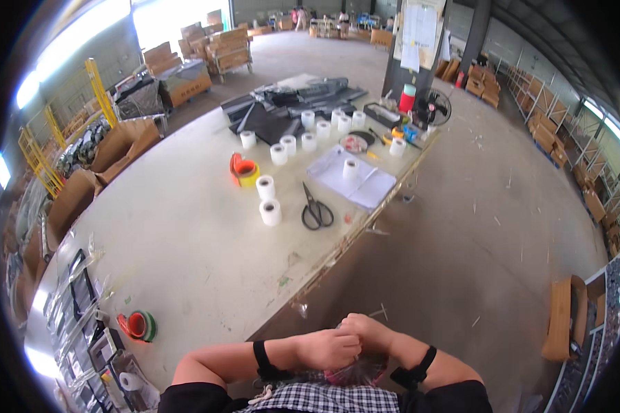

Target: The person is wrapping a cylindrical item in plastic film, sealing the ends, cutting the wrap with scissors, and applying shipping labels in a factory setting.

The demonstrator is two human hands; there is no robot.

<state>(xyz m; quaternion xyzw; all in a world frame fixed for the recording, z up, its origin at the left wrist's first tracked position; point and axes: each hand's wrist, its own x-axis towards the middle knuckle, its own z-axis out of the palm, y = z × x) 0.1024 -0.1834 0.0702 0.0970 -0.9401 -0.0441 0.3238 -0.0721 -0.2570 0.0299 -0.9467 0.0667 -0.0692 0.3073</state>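
Just under your left grip [332, 349] and right grip [366, 333] | pinkish clear plastic bag [355, 374], before your checked apron [317, 398] | both grips curled together, pinching its top

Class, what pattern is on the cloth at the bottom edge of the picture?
The cloth has a dark-and-white check, showing best in the head view.

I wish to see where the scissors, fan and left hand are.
Scissors [314, 204], head view: around the pivot.
Fan [435, 107], head view: middle of its guard.
Left hand [331, 349], head view: back of the hand.
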